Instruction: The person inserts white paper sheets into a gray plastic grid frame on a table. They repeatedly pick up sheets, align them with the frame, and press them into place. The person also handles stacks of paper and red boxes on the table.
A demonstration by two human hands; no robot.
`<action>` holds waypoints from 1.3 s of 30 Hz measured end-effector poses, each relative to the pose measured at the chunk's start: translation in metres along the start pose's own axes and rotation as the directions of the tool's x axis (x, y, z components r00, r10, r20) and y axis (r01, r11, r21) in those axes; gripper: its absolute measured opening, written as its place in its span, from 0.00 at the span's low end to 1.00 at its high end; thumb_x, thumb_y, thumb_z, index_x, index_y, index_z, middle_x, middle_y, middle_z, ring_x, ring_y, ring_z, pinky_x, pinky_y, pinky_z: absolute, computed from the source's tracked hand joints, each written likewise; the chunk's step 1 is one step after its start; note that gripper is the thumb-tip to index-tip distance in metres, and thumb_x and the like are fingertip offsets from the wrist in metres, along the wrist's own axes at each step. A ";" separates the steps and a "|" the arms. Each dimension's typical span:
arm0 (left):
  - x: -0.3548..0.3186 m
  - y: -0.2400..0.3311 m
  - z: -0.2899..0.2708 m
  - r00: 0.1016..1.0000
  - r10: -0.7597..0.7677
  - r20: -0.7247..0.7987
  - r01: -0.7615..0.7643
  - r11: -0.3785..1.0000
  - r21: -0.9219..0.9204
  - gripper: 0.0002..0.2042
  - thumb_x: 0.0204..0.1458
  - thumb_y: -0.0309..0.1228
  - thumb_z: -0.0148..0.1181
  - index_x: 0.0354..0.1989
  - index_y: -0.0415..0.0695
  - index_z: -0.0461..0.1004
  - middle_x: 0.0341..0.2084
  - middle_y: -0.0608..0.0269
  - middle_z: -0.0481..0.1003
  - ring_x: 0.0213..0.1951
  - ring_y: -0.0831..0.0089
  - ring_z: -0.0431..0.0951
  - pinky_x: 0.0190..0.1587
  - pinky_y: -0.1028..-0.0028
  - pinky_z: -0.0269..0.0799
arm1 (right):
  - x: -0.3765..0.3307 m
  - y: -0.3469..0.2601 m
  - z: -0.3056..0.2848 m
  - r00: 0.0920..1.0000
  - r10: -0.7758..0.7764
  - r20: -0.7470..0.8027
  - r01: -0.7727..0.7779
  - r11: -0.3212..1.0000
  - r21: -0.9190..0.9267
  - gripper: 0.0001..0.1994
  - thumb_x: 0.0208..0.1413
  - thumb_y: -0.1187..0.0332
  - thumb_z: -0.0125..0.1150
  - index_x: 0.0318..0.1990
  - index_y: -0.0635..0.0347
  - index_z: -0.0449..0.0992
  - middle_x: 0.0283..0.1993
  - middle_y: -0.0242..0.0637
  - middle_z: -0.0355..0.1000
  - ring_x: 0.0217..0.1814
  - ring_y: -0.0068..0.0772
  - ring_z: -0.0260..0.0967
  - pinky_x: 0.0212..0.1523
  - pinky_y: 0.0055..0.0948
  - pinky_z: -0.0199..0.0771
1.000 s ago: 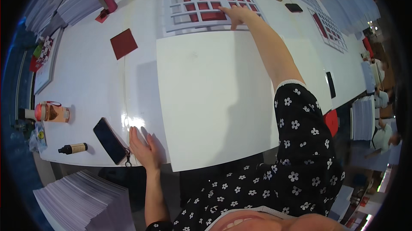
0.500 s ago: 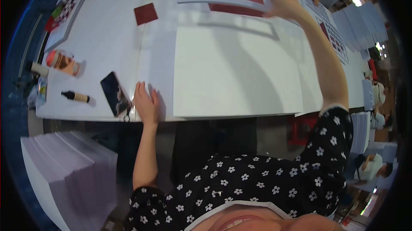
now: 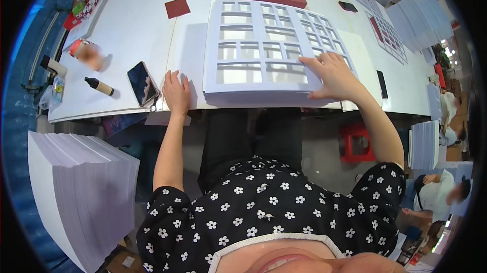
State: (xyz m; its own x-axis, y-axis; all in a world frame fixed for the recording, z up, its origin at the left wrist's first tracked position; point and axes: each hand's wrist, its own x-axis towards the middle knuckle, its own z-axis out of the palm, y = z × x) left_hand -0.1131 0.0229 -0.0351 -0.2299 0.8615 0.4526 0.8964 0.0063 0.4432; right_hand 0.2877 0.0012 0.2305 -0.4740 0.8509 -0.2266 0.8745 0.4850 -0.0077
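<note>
Grid (image 3: 259,43) drawn nearer, long axis sideways, right grip (image 3: 333,76) half-closed on near edge, left grip (image 3: 177,93) unclenched, empty

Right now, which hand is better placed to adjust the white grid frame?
Probably your right hand: it grips the white grid frame at the near right corner. Your left hand rests on the table, apart from the frame.
</note>
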 end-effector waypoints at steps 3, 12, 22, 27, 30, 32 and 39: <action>0.011 -0.028 0.012 0.999 0.007 -0.040 -0.012 0.994 -0.105 0.19 0.57 0.36 0.56 0.53 0.37 0.69 0.55 0.42 0.68 0.58 0.50 0.67 0.59 0.59 0.61 | 0.031 -0.005 0.014 1.000 -0.011 -0.022 0.010 0.999 -0.049 0.44 0.34 0.55 0.75 0.65 0.48 0.64 0.50 0.49 0.69 0.58 0.52 0.62 0.63 0.43 0.55; -0.003 0.030 -0.049 0.964 -0.142 0.226 0.267 0.510 -0.818 0.24 0.68 0.44 0.37 0.62 0.36 0.62 0.55 0.50 0.71 0.56 0.64 0.72 0.59 0.65 0.63 | 0.013 0.016 0.058 0.905 0.006 -0.426 -0.042 0.996 -0.076 0.45 0.39 0.45 0.72 0.67 0.47 0.61 0.63 0.51 0.64 0.67 0.54 0.57 0.66 0.45 0.52; -0.008 0.088 -0.080 0.948 0.073 0.310 0.068 0.904 -0.422 0.26 0.59 0.33 0.60 0.64 0.36 0.63 0.52 0.47 0.73 0.44 0.66 0.77 0.48 0.71 0.71 | -0.076 0.089 0.174 0.640 0.724 -0.257 0.011 0.326 0.945 0.29 0.68 0.52 0.46 0.66 0.67 0.60 0.62 0.43 0.67 0.64 0.32 0.63 0.64 0.29 0.61; -0.008 0.104 -0.080 0.954 0.129 0.272 -0.035 0.944 -0.327 0.24 0.58 0.33 0.61 0.61 0.35 0.67 0.42 0.50 0.79 0.40 0.67 0.79 0.44 0.71 0.72 | -0.071 0.077 0.189 0.661 0.727 -0.188 0.011 0.242 0.970 0.25 0.66 0.62 0.52 0.66 0.65 0.61 0.57 0.39 0.69 0.56 0.27 0.66 0.59 0.27 0.65; -0.009 0.107 -0.082 0.955 0.126 0.267 -0.042 0.953 -0.300 0.22 0.57 0.31 0.61 0.59 0.35 0.69 0.40 0.51 0.79 0.39 0.67 0.79 0.44 0.71 0.72 | -0.077 0.072 0.190 0.656 0.738 -0.158 0.021 0.192 0.981 0.26 0.63 0.67 0.55 0.67 0.63 0.60 0.58 0.40 0.67 0.51 0.27 0.69 0.55 0.28 0.68; -0.009 0.108 -0.083 0.963 0.120 0.241 -0.042 0.951 -0.307 0.19 0.57 0.30 0.60 0.55 0.34 0.71 0.39 0.52 0.79 0.39 0.67 0.79 0.44 0.71 0.72 | -0.078 0.071 0.191 0.659 0.713 -0.241 0.053 0.276 0.960 0.27 0.62 0.66 0.56 0.67 0.62 0.59 0.58 0.41 0.67 0.51 0.27 0.68 0.52 0.28 0.70; -0.010 0.085 -0.074 0.953 0.072 0.296 0.054 0.916 -0.397 0.21 0.60 0.29 0.55 0.60 0.34 0.65 0.54 0.49 0.71 0.50 0.62 0.74 0.51 0.70 0.69 | -0.095 0.093 0.190 0.563 0.792 -0.236 -0.004 0.288 0.958 0.30 0.58 0.57 0.60 0.64 0.66 0.63 0.63 0.49 0.66 0.65 0.45 0.63 0.63 0.38 0.65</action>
State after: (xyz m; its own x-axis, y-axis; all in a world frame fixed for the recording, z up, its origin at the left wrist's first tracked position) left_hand -0.0625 -0.0230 0.0556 -0.0428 0.9712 0.2342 0.6584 -0.1489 0.7378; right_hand 0.4335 -0.0732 0.0664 0.4012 0.9110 0.0959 0.3522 -0.0567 -0.9342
